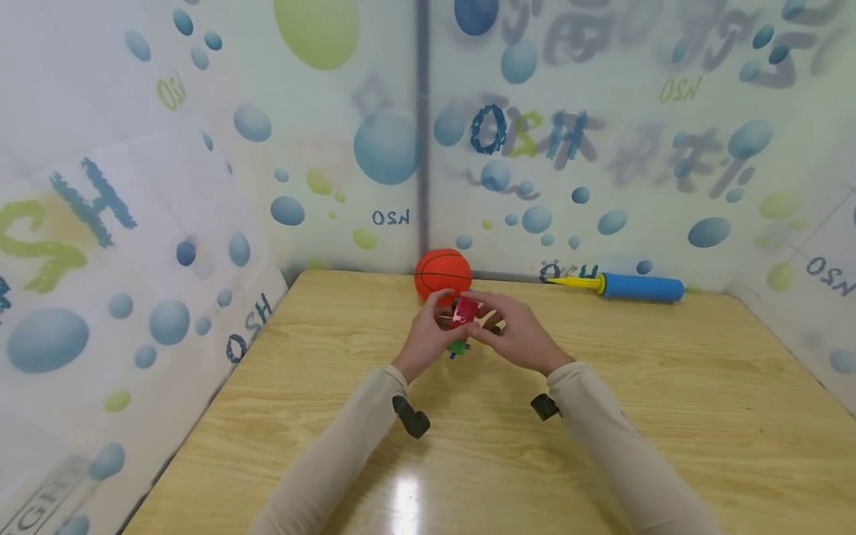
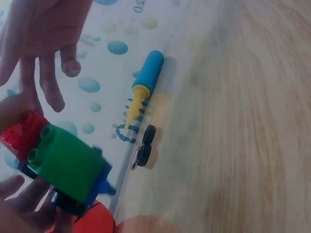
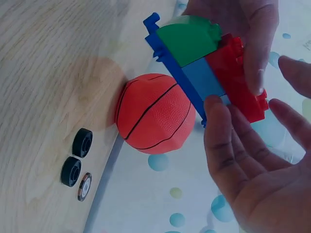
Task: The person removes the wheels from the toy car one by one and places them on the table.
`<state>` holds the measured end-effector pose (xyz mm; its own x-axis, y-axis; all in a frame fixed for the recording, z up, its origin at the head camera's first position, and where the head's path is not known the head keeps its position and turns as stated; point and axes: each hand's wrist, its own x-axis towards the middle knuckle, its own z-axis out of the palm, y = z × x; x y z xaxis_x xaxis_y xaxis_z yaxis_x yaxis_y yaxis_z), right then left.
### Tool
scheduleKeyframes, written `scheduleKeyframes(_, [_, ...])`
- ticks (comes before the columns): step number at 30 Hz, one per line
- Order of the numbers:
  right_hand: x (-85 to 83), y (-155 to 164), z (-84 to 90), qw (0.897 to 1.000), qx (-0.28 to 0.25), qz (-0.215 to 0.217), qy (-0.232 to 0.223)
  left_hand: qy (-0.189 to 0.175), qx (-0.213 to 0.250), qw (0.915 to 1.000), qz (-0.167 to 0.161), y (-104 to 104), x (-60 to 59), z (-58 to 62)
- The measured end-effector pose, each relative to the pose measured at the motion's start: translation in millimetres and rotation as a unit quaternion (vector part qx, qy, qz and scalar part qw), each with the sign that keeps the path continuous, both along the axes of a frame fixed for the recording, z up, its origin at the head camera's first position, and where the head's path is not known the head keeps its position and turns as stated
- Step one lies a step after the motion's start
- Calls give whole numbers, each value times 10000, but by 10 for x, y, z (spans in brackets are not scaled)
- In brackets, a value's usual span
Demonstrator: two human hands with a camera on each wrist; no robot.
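Note:
Both hands meet at a small toy vehicle built of building blocks, held up above the table. A red block (image 1: 464, 310) shows between the hands in the head view; a green block (image 3: 189, 39), a blue block (image 3: 204, 77) and a blue base show below. The left hand (image 1: 428, 338) grips the build from the left, its thumb along the red block in the right wrist view. From the right, the right hand (image 1: 518, 334) pinches it; one fingertip lies at the blue base and block. Its other fingers extend loosely in the left wrist view.
A red basketball (image 1: 443, 273) rests just behind the hands at the wall. Two black toy wheels (image 3: 82, 143) and a round disc (image 3: 85, 187) stand nearby. At the table's back right lies a blue hand pump (image 1: 642, 287) with a yellow nozzle. Printed sheets line the walls.

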<state>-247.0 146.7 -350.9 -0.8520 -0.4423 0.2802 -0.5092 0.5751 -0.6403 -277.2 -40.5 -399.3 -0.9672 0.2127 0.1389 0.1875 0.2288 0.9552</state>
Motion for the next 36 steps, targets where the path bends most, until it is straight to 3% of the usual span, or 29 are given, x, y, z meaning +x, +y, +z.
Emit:
scheduleKeyframes(4, [3,-44,-20,9998,93,-147,-78,593,-631,9951,471,70,59,15])
scheduleKeyframes(9, [-19,-117,-49,9990,5,-396,-194,1357,-1388,9760,985,186,113,34])
scheduleKeyframes(12, [-42,-148,-81,9983,-204,-492,-236,1695,-1564,9665,1122,235,151,33])
scheduleKeyframes(16, [-87,-142,-155,9964,-562,-546,-308,1937,-1569,9623,1087,230,200,13])
scheduleKeyframes(20, [-124,-68,-208,9903,-1101,-315,-788,1890,-1297,9717,566,138,226,40])
scheduleKeyframes(23, [-140,28,-198,9802,-1443,53,-1358,1574,-877,9836,106,53,228,109])
scheduleKeyframes(28, [-161,196,-148,9685,-1250,404,-2117,1016,-587,9923,-397,-12,200,194])
scheduleKeyframes(36, [-152,218,-252,9552,-1520,575,-2474,1230,-227,9913,-403,62,180,128])
